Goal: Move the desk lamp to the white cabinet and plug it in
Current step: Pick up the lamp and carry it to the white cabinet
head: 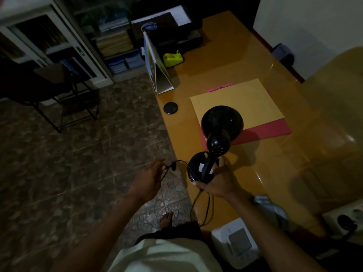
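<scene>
Head view: the right hand (pixel 218 183) grips the black desk lamp (pixel 214 146) by its round base at the desk (pixel 255 61) edge, shade over 2 folders (pixel 253 107). The left hand (pixel 151 177) pinches the lamp's cord (pixel 172 165) over the floor. Nearby stand a tent calendar (pixel 157 71), a green tape dispenser (pixel 172 58) and a black tray (pixel 176 36). The white cabinet (pixel 39 42), shelves of files inside, stands well apart across the floor.
</scene>
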`<state>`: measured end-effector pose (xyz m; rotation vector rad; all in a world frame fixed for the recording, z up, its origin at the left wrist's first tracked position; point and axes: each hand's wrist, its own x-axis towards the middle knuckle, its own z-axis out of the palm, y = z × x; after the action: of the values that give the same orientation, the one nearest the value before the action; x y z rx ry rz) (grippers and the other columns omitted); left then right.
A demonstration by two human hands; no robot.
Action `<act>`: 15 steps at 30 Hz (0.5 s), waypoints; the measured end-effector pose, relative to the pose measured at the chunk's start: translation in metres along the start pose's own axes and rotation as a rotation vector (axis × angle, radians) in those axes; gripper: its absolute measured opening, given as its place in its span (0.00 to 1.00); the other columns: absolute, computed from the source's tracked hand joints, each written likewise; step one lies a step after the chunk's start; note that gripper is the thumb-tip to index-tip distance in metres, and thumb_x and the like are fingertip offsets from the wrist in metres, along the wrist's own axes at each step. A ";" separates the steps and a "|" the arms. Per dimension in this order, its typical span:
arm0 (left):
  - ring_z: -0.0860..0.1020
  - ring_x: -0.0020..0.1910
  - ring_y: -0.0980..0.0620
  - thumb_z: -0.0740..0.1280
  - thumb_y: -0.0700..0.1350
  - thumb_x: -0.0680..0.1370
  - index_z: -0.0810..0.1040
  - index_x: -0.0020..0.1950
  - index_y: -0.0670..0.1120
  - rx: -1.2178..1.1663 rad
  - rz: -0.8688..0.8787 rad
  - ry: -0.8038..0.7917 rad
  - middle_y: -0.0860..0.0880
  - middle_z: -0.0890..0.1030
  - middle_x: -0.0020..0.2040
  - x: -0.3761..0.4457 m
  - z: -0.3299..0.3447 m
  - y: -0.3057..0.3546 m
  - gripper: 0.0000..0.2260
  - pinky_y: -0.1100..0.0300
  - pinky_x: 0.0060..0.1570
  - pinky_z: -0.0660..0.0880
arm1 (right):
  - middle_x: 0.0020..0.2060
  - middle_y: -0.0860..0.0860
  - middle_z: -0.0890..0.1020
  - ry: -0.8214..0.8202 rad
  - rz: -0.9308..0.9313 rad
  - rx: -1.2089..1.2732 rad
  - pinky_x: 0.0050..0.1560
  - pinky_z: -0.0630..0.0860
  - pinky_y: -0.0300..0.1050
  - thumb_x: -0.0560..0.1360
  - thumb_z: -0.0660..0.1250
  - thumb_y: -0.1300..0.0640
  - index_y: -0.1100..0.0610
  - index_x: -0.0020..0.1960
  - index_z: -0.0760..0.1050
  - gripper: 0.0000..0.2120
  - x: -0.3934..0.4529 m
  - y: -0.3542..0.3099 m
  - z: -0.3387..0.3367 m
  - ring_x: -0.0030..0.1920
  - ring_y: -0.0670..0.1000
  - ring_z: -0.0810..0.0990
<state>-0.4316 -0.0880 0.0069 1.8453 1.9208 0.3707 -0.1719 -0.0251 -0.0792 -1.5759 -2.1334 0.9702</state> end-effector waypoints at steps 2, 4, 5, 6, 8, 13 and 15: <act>0.80 0.48 0.43 0.55 0.47 0.85 0.74 0.66 0.45 -0.079 -0.009 -0.005 0.42 0.81 0.57 0.003 0.006 -0.001 0.14 0.54 0.42 0.75 | 0.79 0.55 0.52 -0.105 -0.019 0.015 0.76 0.62 0.58 0.64 0.78 0.36 0.49 0.80 0.57 0.52 0.000 0.006 -0.004 0.79 0.59 0.51; 0.80 0.53 0.41 0.55 0.48 0.85 0.74 0.66 0.45 -0.180 -0.078 -0.043 0.42 0.81 0.57 0.009 0.016 0.003 0.15 0.51 0.49 0.76 | 0.80 0.54 0.48 -0.196 -0.060 0.048 0.77 0.62 0.59 0.66 0.79 0.42 0.48 0.81 0.54 0.52 0.001 0.015 -0.011 0.80 0.58 0.48; 0.79 0.55 0.42 0.54 0.49 0.85 0.74 0.66 0.45 -0.227 -0.116 -0.066 0.42 0.81 0.59 0.013 0.021 0.007 0.15 0.51 0.53 0.76 | 0.80 0.54 0.48 -0.226 -0.078 0.049 0.77 0.62 0.60 0.67 0.79 0.45 0.48 0.81 0.53 0.51 0.001 0.019 -0.015 0.81 0.58 0.48; 0.78 0.57 0.43 0.54 0.49 0.85 0.74 0.66 0.44 -0.279 -0.132 -0.086 0.42 0.80 0.59 0.017 0.028 0.012 0.16 0.50 0.55 0.75 | 0.80 0.54 0.48 -0.250 -0.087 0.040 0.76 0.63 0.60 0.68 0.79 0.47 0.49 0.81 0.53 0.50 0.001 0.021 -0.019 0.81 0.57 0.48; 0.77 0.53 0.47 0.53 0.46 0.86 0.76 0.60 0.42 -0.359 -0.104 -0.113 0.43 0.80 0.56 0.024 0.040 0.023 0.14 0.53 0.52 0.74 | 0.80 0.53 0.46 -0.277 -0.099 0.016 0.76 0.64 0.61 0.68 0.78 0.50 0.48 0.81 0.51 0.51 0.003 0.025 -0.022 0.81 0.57 0.47; 0.71 0.63 0.58 0.54 0.43 0.85 0.72 0.68 0.40 -0.425 -0.027 -0.223 0.51 0.72 0.69 0.031 0.056 0.032 0.15 0.71 0.58 0.69 | 0.80 0.54 0.44 -0.271 -0.145 -0.092 0.75 0.65 0.63 0.66 0.76 0.44 0.46 0.81 0.45 0.54 0.002 0.023 -0.020 0.81 0.60 0.46; 0.62 0.73 0.54 0.55 0.43 0.85 0.69 0.73 0.38 -0.364 -0.061 -0.248 0.50 0.58 0.79 0.035 0.059 0.027 0.18 0.84 0.59 0.58 | 0.80 0.57 0.46 -0.248 -0.130 -0.096 0.74 0.64 0.64 0.65 0.78 0.41 0.44 0.79 0.43 0.56 0.003 0.019 -0.017 0.80 0.62 0.48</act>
<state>-0.3794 -0.0585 -0.0354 1.5151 1.6158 0.4182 -0.1489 -0.0134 -0.0799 -1.3994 -2.4497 1.0826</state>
